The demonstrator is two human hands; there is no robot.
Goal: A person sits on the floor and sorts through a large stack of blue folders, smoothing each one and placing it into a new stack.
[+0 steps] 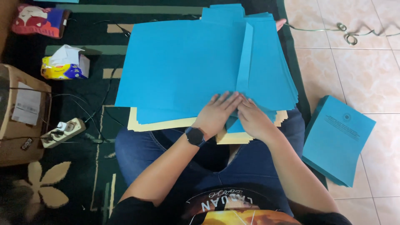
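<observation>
A large blue paper folder sheet [179,66] lies on top of a stack of blue and cream sheets [162,123] across my lap. A narrow folded flap [245,58] runs up the sheet right of its middle. My left hand [218,112], with a dark watch on the wrist, presses flat on the near end of the flap. My right hand [253,118] presses beside it, fingers on the same fold. Both hands touch each other at the crease.
A pile of finished blue folders [337,139] lies on the tiled floor at right. A tissue pack [64,62], a power strip [62,132] and a cardboard box [21,116] sit on the dark carpet at left. A ribbon [348,33] lies on the tiles.
</observation>
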